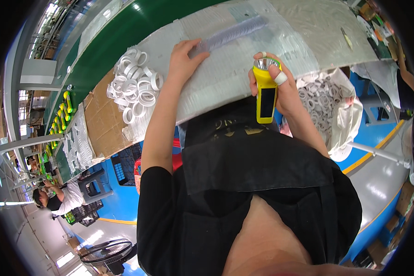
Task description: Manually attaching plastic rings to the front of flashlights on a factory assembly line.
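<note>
My right hand (285, 87) is wrapped round a yellow flashlight (265, 87) with a dark panel along its body. The silvery reflector in its head faces up, and white tape circles my thumb. On the plastic-covered worktop (234, 69), a long row of thin clear discs (234, 33) lies packed edge to edge. At the left end of that row is my left hand (185, 60), thumb and fingers closed around the end discs. Left of my forearm, many loose white rings (134, 85) lie in a heap.
A white-lined bag (349, 115) full of grey-white rings stands at the right. Flat cardboard (101, 115) covers the left worktop. More yellow flashlights (60, 115) line the green conveyor (124, 23). A fan (106, 250) and another person (62, 200) are at lower left.
</note>
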Motion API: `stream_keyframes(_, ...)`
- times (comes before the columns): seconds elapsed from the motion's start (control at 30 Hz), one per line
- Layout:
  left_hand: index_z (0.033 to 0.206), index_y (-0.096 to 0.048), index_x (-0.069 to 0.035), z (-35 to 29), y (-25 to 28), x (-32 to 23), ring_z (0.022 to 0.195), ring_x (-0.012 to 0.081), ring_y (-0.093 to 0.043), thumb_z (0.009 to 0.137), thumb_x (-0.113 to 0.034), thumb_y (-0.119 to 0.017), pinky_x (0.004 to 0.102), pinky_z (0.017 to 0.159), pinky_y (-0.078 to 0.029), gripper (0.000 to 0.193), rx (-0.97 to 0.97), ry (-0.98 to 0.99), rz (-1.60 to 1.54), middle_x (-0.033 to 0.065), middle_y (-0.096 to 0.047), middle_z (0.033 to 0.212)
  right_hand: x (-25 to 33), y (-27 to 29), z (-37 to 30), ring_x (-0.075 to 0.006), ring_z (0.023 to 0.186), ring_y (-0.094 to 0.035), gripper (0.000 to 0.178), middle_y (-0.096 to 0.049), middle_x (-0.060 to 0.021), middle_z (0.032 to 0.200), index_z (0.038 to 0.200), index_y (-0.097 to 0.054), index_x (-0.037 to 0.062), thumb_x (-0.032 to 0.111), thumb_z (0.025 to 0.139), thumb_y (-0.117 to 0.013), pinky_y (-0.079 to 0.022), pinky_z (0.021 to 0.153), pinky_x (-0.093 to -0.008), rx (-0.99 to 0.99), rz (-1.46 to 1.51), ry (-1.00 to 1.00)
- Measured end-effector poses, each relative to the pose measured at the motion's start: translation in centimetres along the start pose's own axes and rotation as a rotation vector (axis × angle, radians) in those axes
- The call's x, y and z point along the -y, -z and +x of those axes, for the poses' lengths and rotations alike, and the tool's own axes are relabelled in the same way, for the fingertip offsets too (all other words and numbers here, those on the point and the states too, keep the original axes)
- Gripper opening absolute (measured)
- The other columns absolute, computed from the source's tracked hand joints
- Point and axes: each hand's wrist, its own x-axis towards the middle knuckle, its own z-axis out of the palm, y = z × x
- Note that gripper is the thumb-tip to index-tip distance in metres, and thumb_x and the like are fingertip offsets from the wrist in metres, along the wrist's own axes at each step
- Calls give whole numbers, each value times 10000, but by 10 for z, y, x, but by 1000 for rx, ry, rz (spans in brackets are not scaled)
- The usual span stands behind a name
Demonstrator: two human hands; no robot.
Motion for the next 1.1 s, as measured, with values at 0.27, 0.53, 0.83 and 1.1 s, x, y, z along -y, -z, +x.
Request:
stream_keyframes(0.27, 1123, -694, -83, -16, 8, -13, 924, 193, -607, 718, -393, -820, 314, 816, -504, 525, -133, 145, -260, 92, -623, 1033, -11, -33, -48, -177, 685, -571, 528, -565, -125, 850, 1281, -458, 25, 449, 970, -499, -462, 619, -297, -104, -105, 89)
stream_keyframes(0.53, 1126, -693, -42, -74, 72, -46, 885, 124, -619, 778, -366, -804, 252, 791, -500, 488, -189, 69, -322, 50, -680, 962, -7, -76, -50, -158, 707, -576, 503, -575, -108, 876, 1272, -480, 52, 457, 973, -488, -454, 645, -277, 104, -261, 166)
stream_keyframes(0.83, 1120, -697, -45, -97, 97, -47, 866, 108, -622, 796, -361, -794, 237, 761, -497, 462, -221, 33, -324, 38, -685, 942, -11, -88, -66, -157, 704, -574, 492, -579, -106, 882, 1268, -487, 63, 455, 972, -488, -454, 641, -271, 170, -265, 234)
stream_keyframes(1.1, 1077, -706, -53, -82, 80, -50, 891, 171, -653, 729, -407, -821, 305, 766, -537, 510, -218, -92, -285, 103, -664, 994, -6, -79, -73, -163, 705, -573, 512, -582, -109, 883, 1291, -471, 61, 455, 967, -504, -455, 633, -283, 68, -267, 243)
